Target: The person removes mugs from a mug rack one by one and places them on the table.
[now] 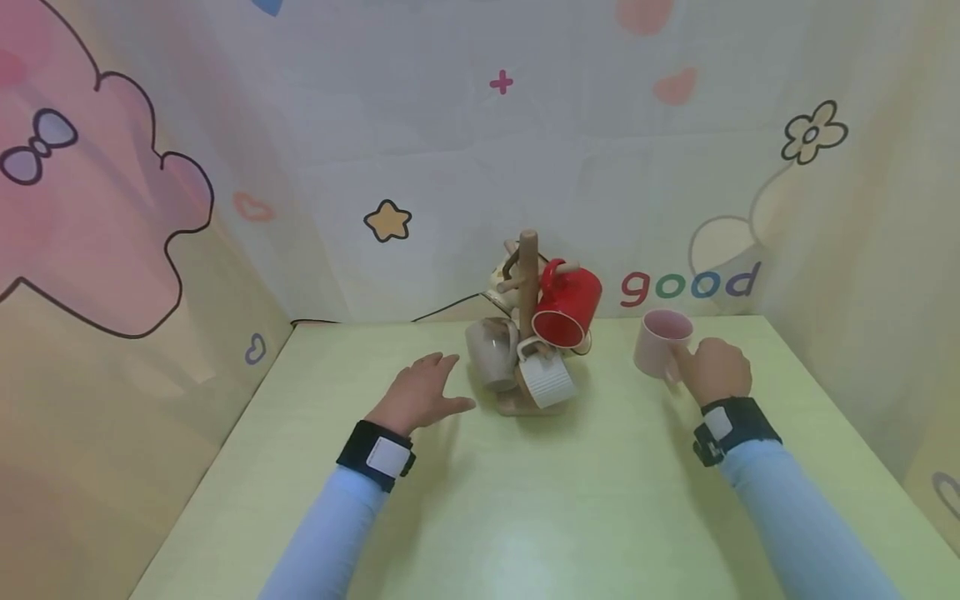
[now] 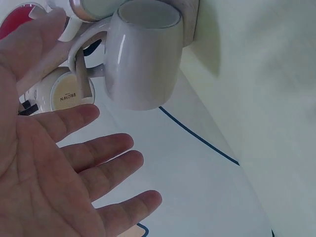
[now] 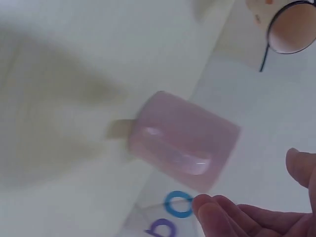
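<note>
A pink mug point(image 1: 657, 350) stands upright at the right of the table, its handle facing me. My right hand point(image 1: 718, 371) is close beside it; in the right wrist view the fingers point(image 3: 232, 217) are spread from the thumb, with a gap to the mug and nothing held. To the left, my left hand point(image 1: 420, 393) hovers over the table, fingers extended and thumb apart. Just past its fingertips a glossy grey-white mug point(image 2: 143, 64) hangs from a wooden mug tree point(image 1: 528, 292). A red mug point(image 1: 576, 296) and a white ribbed mug point(image 1: 549, 382) hang there too.
Behind the tree's post hangs a cream mug point(image 2: 64, 94) with BROWN printed on its base, partly hidden. Another dark-rimmed mug shows behind the red one. A printed cloth point(image 1: 420, 167) backs the pale table point(image 1: 540, 508) and runs along both sides.
</note>
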Demonstrator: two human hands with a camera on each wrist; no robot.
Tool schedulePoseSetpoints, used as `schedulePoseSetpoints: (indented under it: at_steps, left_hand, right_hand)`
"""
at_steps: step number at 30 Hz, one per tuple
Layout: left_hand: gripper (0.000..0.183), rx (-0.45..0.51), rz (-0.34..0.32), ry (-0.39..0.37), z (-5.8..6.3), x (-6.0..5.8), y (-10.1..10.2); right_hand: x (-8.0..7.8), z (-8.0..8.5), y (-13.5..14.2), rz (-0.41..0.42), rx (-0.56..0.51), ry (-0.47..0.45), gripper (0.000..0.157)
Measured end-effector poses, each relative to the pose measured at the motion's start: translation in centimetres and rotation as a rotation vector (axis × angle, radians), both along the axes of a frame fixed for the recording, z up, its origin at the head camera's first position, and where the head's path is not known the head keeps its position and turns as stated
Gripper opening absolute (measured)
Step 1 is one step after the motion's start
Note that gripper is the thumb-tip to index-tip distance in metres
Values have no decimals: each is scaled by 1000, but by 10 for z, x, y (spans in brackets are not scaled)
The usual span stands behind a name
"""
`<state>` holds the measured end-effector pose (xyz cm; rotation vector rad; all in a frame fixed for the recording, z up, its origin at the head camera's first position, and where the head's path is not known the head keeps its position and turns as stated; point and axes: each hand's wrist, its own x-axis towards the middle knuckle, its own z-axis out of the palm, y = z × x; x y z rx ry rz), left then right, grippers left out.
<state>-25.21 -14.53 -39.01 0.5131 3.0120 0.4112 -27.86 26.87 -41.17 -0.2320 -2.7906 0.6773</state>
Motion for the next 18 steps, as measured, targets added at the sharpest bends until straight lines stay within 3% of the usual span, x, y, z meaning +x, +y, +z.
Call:
schedulePoseSetpoints:
  at_steps: [5, 18]
  left_hand:
    - [71, 11, -3, 37, 13, -13, 0]
    - [64, 38, -33, 100, 49, -48, 13]
  right_hand:
    - [4, 25, -22, 47, 1, 92, 62]
    - [27, 94, -102, 204, 111, 62, 47]
